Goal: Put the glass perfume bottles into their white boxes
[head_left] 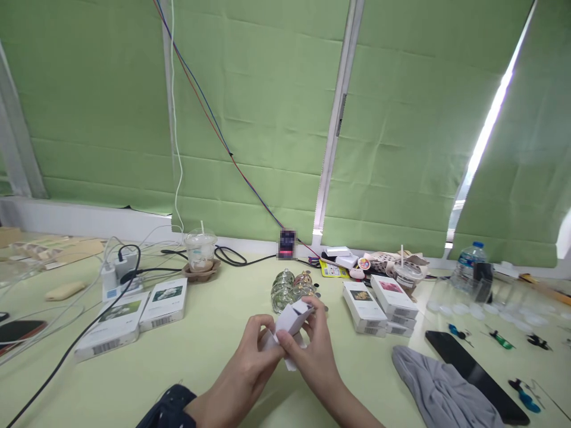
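A small white paper box (291, 320) with loose flaps is held up at the lower middle of the head view. My left hand (256, 351) grips its left side, fingers closed on it. On the right side, my right hand (316, 342) pinches it, thumb in front and fingers at the top edge. The inside of the box cannot be made out. Just behind the hands stand clear, rounded glass-like pieces (283, 288), greenish on the left and amber on the right.
Flat white boxes with pictures lie at left (163, 304) and stacked at right (364, 309). Also on the table are a cup (200, 252), cables, a power strip (120, 285), a grey cloth (439, 386), a black phone-like slab (477, 374) and a water bottle (468, 264).
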### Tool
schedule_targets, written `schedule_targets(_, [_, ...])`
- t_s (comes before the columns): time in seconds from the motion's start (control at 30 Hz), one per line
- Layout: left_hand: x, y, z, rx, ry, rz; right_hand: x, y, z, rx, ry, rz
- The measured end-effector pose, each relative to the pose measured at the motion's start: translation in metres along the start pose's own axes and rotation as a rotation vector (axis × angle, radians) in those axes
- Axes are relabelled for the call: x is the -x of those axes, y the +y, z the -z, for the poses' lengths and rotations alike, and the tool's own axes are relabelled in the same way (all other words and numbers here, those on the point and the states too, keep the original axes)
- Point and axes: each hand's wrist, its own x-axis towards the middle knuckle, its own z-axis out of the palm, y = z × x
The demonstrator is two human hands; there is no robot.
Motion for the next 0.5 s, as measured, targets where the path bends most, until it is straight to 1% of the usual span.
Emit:
schedule_targets(0.1, [-0.001,-0.003,0.002,0.018,0.031,0.026,0.0,0.003,0.003,0.112,-0.091,0.092])
schedule_targets(0.2, [-0.002,-0.005,0.007,0.026,0.074,0.055,0.0,0.003,0.005,0.162,-0.184,0.135])
schedule_targets(0.27, [-0.004,-0.007,0.012,0.036,0.103,0.076,0.0,0.005,0.006,0.125,-0.182,0.169])
schedule_targets(0.33, [-0.007,-0.01,0.019,0.042,0.131,0.115,0.0,0.009,0.006,0.051,-0.12,0.169])
schedule_targets(0.4, [-0.011,-0.017,0.027,0.069,0.215,0.214,0.0,0.013,0.006,-0.033,-0.075,0.088])
schedule_targets(0.47, [-0.014,-0.024,0.034,0.127,0.382,0.372,0.002,0.017,0.005,-0.068,-0.087,-0.012])
schedule_targets(0.5, [-0.016,-0.028,0.037,0.157,0.479,0.453,0.003,0.019,0.004,-0.045,-0.109,-0.025])
